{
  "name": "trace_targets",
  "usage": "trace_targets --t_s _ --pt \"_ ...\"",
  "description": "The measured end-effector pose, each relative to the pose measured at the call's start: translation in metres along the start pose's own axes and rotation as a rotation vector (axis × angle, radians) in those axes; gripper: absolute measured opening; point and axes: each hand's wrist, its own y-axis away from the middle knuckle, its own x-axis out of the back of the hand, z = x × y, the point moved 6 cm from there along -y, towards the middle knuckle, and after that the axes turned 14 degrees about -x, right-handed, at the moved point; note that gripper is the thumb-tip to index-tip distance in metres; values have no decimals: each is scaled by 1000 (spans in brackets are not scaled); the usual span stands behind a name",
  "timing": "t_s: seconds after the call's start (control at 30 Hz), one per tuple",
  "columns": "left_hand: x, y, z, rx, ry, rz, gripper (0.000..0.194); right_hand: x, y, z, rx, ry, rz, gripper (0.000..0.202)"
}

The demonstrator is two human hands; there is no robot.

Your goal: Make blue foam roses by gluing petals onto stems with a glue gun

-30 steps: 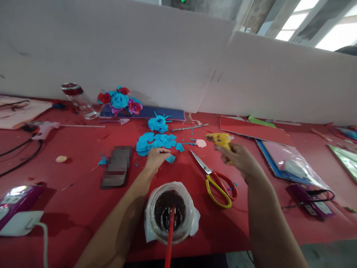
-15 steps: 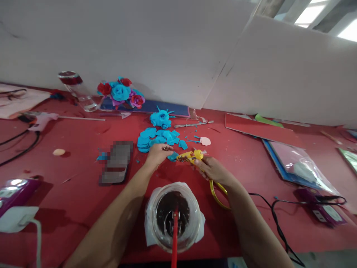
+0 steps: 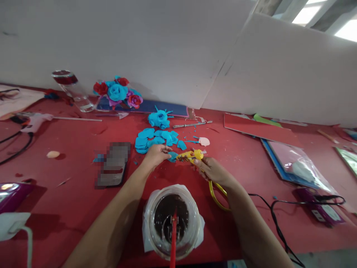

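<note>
My left hand (image 3: 156, 155) pinches a blue paper petal (image 3: 172, 156) between thumb and fingers. My right hand (image 3: 209, 168) is wrapped round a yellow glue gun (image 3: 191, 156), whose tip is right at the petal; whether they touch I cannot tell. Just beyond my left hand lies a pile of loose blue petals (image 3: 142, 142). Behind that pile sits a blue paper flower (image 3: 158, 119). A pink petal-shaped piece (image 3: 204, 141) rests to the right of the pile. Partly hidden by my right forearm are yellow scissor-like handles (image 3: 214, 195).
In front of me stands a cup of dark drink (image 3: 173, 219) with a red straw. A phone (image 3: 114, 163) lies left; a pink glue gun (image 3: 35, 122), glass bottle (image 3: 75, 91) and paper flower bouquet (image 3: 118, 92) are farther back. Purple power strip (image 3: 318, 208) and black cable occupy the right.
The view has shifted slightly, so things on the left appear a little farther left. Both hands keep their holds on the petal and the glue gun.
</note>
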Motion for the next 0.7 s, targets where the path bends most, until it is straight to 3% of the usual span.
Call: trace_targets --t_s 0.7 --pt "-2 -1 0 3 9 -47 26 8 2 1 -21 -38 127 50"
